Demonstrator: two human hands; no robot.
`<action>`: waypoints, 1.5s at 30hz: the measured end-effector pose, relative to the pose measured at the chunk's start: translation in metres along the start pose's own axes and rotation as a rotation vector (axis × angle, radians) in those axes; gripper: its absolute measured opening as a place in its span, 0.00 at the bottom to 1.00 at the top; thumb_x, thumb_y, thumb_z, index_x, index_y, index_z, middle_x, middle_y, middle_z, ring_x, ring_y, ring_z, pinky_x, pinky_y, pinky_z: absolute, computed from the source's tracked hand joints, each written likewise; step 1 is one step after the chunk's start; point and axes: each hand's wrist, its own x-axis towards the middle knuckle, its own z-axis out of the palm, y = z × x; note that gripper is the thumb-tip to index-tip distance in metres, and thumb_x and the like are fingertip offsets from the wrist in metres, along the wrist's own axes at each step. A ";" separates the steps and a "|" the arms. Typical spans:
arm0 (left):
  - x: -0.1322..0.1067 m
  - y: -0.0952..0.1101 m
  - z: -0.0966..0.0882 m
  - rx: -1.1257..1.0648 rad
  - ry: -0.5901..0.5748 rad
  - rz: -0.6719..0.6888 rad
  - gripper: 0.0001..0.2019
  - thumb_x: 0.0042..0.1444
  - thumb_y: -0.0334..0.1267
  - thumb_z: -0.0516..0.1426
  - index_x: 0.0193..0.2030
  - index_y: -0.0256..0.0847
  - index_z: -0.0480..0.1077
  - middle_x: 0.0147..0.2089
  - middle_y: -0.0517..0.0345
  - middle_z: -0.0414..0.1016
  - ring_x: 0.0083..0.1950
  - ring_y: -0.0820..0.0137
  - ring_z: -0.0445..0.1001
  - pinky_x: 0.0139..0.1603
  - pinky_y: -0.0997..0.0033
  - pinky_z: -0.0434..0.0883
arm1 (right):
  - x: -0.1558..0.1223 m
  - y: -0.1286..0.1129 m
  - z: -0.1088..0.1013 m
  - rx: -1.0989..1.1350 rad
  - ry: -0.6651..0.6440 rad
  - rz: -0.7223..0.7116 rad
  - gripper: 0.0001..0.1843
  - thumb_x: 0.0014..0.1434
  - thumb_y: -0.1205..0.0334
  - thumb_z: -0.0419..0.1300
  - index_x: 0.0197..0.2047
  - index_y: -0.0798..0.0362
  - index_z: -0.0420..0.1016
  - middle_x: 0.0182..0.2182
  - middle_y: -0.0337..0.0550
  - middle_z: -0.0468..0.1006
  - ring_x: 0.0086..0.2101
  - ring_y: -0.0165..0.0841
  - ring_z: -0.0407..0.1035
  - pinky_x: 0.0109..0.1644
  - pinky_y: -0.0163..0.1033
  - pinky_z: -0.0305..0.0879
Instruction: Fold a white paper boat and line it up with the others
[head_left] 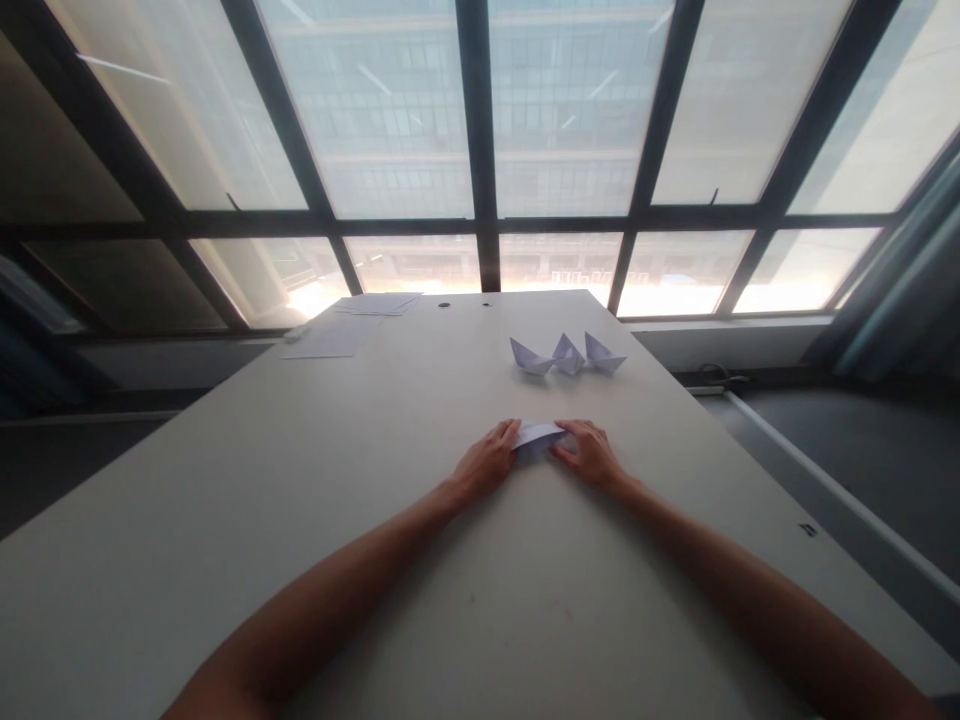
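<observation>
I had both arms stretched out over the pale table (225,520), and the hands met on a folded piece of white paper (538,436) lying flat just past the table's middle. My left hand (489,462) sat at the paper's nine o'clock, fingers laid together and curled onto its left end, pressing rather than lifting. My right hand (592,455) mirrored it at three o'clock, fingertips down on the right end. Neither hand was spread wide; both pinned the sheet against the tabletop.

At about one o'clock from the hands, near but apart, stood three finished paper boats (567,355) in a row, touching or nearly so. Toward eleven o'clock, well away at the far edge, lay loose flat sheets (352,325).

Judging by that, three boats were done and this piece was only partway, flat and far from boat-shaped, with spare sheets unfolded.
</observation>
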 end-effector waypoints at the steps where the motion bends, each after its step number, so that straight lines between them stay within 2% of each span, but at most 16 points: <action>1: 0.001 -0.001 0.002 -0.008 0.015 0.004 0.24 0.65 0.30 0.48 0.68 0.39 0.58 0.69 0.46 0.61 0.68 0.61 0.62 0.67 0.61 0.62 | 0.001 0.001 0.001 0.062 0.021 -0.003 0.22 0.57 0.56 0.64 0.54 0.52 0.75 0.51 0.52 0.78 0.52 0.45 0.69 0.59 0.51 0.61; 4: 0.002 -0.002 0.006 -0.093 0.049 -0.007 0.24 0.65 0.30 0.46 0.69 0.37 0.59 0.70 0.44 0.61 0.69 0.59 0.61 0.69 0.59 0.60 | 0.004 0.000 0.003 0.307 0.069 0.035 0.28 0.56 0.56 0.64 0.58 0.54 0.71 0.44 0.50 0.81 0.41 0.41 0.74 0.48 0.45 0.69; 6: 0.003 0.000 0.007 -0.206 0.097 -0.031 0.24 0.66 0.31 0.46 0.69 0.37 0.59 0.69 0.45 0.63 0.68 0.59 0.64 0.68 0.58 0.62 | 0.005 -0.002 0.005 0.457 0.080 0.094 0.34 0.56 0.55 0.64 0.64 0.56 0.63 0.36 0.44 0.81 0.32 0.36 0.73 0.37 0.41 0.70; 8: 0.004 0.005 0.006 -0.343 0.168 -0.075 0.24 0.67 0.33 0.46 0.69 0.39 0.60 0.67 0.47 0.66 0.66 0.59 0.67 0.67 0.57 0.63 | 0.005 -0.004 0.006 0.539 0.073 0.112 0.36 0.56 0.56 0.64 0.65 0.57 0.61 0.31 0.40 0.80 0.28 0.34 0.71 0.34 0.39 0.69; 13: 0.008 0.013 0.001 -0.723 0.300 -0.168 0.21 0.63 0.34 0.51 0.62 0.40 0.69 0.63 0.52 0.71 0.65 0.58 0.67 0.68 0.55 0.60 | 0.002 -0.012 0.005 0.423 0.016 -0.018 0.15 0.62 0.63 0.56 0.50 0.53 0.77 0.39 0.44 0.82 0.34 0.35 0.74 0.40 0.40 0.70; 15: 0.009 0.012 -0.001 -0.873 0.285 -0.241 0.19 0.60 0.34 0.52 0.56 0.39 0.73 0.59 0.52 0.74 0.60 0.59 0.70 0.64 0.58 0.64 | 0.000 -0.014 0.003 0.345 0.012 -0.102 0.18 0.64 0.66 0.51 0.53 0.51 0.77 0.47 0.47 0.80 0.43 0.38 0.74 0.48 0.43 0.71; 18: 0.009 0.009 -0.002 -1.146 0.204 -0.411 0.18 0.58 0.37 0.54 0.53 0.37 0.74 0.49 0.50 0.78 0.47 0.63 0.76 0.49 0.64 0.72 | -0.004 -0.016 0.002 0.230 -0.017 -0.220 0.26 0.64 0.71 0.48 0.63 0.49 0.69 0.62 0.48 0.70 0.58 0.41 0.66 0.61 0.49 0.64; 20: 0.009 0.006 -0.003 -1.350 0.133 -0.472 0.20 0.55 0.37 0.56 0.55 0.36 0.73 0.45 0.49 0.79 0.41 0.65 0.76 0.41 0.68 0.72 | -0.006 -0.018 0.000 0.150 -0.057 -0.255 0.30 0.63 0.73 0.47 0.67 0.49 0.64 0.67 0.46 0.62 0.62 0.41 0.62 0.65 0.49 0.60; 23: 0.008 0.002 -0.004 -1.506 0.045 -0.436 0.25 0.51 0.34 0.59 0.57 0.34 0.72 0.44 0.46 0.79 0.40 0.64 0.77 0.42 0.68 0.73 | -0.008 -0.022 -0.004 0.027 -0.125 -0.297 0.29 0.64 0.74 0.46 0.66 0.48 0.66 0.69 0.45 0.57 0.63 0.40 0.60 0.65 0.47 0.60; 26: 0.008 -0.005 -0.004 -1.300 -0.013 -0.312 0.26 0.50 0.31 0.57 0.58 0.34 0.72 0.51 0.44 0.78 0.49 0.59 0.76 0.53 0.61 0.71 | -0.009 -0.024 -0.008 -0.091 -0.202 -0.334 0.25 0.65 0.71 0.48 0.62 0.48 0.71 0.68 0.46 0.60 0.61 0.42 0.60 0.64 0.51 0.60; 30: 0.007 -0.015 0.000 -0.530 -0.014 -0.065 0.22 0.56 0.31 0.54 0.58 0.40 0.74 0.69 0.47 0.62 0.70 0.54 0.59 0.70 0.54 0.55 | -0.008 -0.019 -0.008 -0.169 -0.290 -0.328 0.27 0.63 0.70 0.51 0.64 0.47 0.69 0.67 0.49 0.62 0.63 0.44 0.57 0.64 0.54 0.56; 32: 0.003 -0.017 0.001 -0.187 -0.052 0.062 0.23 0.59 0.30 0.53 0.61 0.44 0.71 0.73 0.49 0.55 0.74 0.54 0.49 0.72 0.50 0.49 | -0.007 -0.014 -0.007 -0.171 -0.329 -0.332 0.31 0.61 0.71 0.51 0.67 0.48 0.65 0.68 0.50 0.60 0.65 0.44 0.53 0.66 0.54 0.52; 34: -0.001 -0.017 0.001 0.008 -0.083 0.159 0.24 0.62 0.32 0.52 0.65 0.46 0.66 0.72 0.48 0.56 0.73 0.54 0.49 0.71 0.48 0.49 | -0.006 -0.009 -0.007 -0.157 -0.360 -0.344 0.33 0.61 0.71 0.52 0.69 0.49 0.61 0.69 0.50 0.59 0.67 0.43 0.52 0.68 0.53 0.49; 39: -0.006 -0.008 -0.006 0.105 -0.077 0.210 0.23 0.66 0.40 0.53 0.67 0.45 0.64 0.55 0.45 0.68 0.56 0.57 0.65 0.62 0.52 0.61 | -0.005 -0.002 -0.011 -0.114 -0.361 -0.368 0.32 0.62 0.69 0.53 0.69 0.48 0.61 0.69 0.51 0.58 0.67 0.43 0.51 0.69 0.53 0.49; 42: -0.004 -0.008 -0.008 -0.059 -0.055 0.237 0.19 0.66 0.38 0.52 0.63 0.47 0.69 0.49 0.49 0.71 0.50 0.61 0.67 0.58 0.60 0.65 | -0.005 -0.002 -0.013 -0.073 -0.274 -0.384 0.27 0.63 0.67 0.55 0.65 0.46 0.68 0.64 0.51 0.65 0.63 0.43 0.57 0.65 0.52 0.55; 45: 0.001 -0.011 -0.007 -0.296 0.036 0.180 0.16 0.65 0.40 0.54 0.56 0.50 0.75 0.42 0.53 0.75 0.46 0.62 0.71 0.54 0.65 0.66 | -0.002 0.000 -0.011 0.001 -0.152 -0.343 0.17 0.66 0.64 0.54 0.53 0.46 0.78 0.49 0.50 0.77 0.50 0.41 0.68 0.57 0.49 0.63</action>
